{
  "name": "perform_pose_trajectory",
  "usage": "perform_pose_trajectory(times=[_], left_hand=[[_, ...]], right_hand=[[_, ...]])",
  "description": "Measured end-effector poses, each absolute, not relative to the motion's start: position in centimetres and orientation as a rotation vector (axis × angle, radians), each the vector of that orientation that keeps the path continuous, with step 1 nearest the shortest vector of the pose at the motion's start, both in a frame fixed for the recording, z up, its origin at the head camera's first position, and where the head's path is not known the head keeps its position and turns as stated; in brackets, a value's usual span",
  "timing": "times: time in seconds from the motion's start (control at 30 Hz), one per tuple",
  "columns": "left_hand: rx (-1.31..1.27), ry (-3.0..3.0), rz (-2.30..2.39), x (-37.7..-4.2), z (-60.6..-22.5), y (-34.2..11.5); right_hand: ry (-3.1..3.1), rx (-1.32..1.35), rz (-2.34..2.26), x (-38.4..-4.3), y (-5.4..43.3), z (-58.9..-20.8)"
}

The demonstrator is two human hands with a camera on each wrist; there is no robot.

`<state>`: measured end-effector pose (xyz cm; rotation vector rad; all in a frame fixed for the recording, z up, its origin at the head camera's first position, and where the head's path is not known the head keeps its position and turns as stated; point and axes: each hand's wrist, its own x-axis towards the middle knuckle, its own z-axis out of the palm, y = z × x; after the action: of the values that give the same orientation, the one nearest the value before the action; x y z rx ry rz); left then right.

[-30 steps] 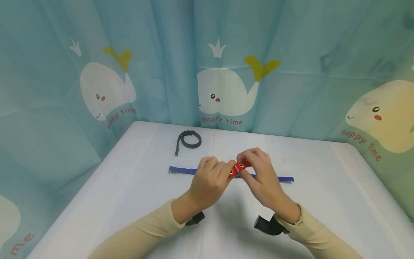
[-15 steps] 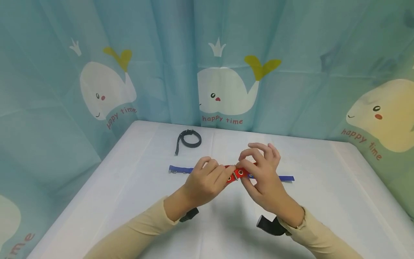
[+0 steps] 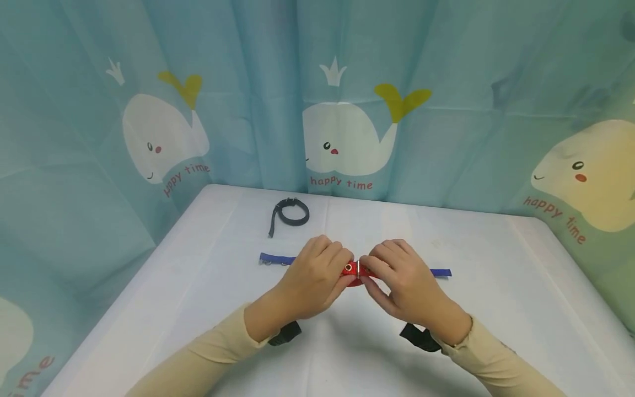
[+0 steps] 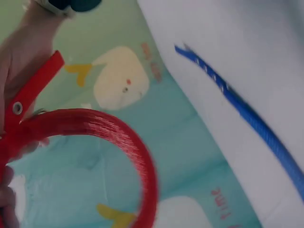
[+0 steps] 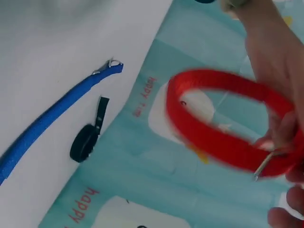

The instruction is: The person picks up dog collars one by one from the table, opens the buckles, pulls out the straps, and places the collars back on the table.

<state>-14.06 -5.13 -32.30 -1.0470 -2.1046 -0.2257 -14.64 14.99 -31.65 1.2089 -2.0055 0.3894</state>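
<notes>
A red collar with metal eyelets is held between both hands above the table. My left hand pinches it on one side of the metal buckle; my right hand pinches it on the other. Below the hands, the strap hangs as a closed loop, seen as a red collar in the left wrist view, where its free end sticks out past an eyelet. In the right wrist view the buckle lies by the fingers, and the loop is blurred. Fingers hide part of the strap at the buckle.
Behind and beneath the hands, a blue collar lies stretched across the white table. Farther back is a coiled black collar with its tail out. A whale-print curtain hangs beyond the table.
My right hand's fingers spread half a second ago and have come back together on the red collar. The strap at the buckle, earlier slanted, now lies more level.
</notes>
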Motion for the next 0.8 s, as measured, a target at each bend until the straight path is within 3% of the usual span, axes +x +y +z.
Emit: perform_pose_trajectory(times=[0.53,0.8], left_hand=[[-1.07,-2.322,-0.667,-12.9,-31.5,-5.7],[-1.081,-2.31,-0.556,-13.0,-31.6,-5.8]], right_hand=[[-2.071,1.225,0.701,-14.6,15.9,-30.9],[-2.073,1.241,0.707,-14.6,15.6,-31.1]])
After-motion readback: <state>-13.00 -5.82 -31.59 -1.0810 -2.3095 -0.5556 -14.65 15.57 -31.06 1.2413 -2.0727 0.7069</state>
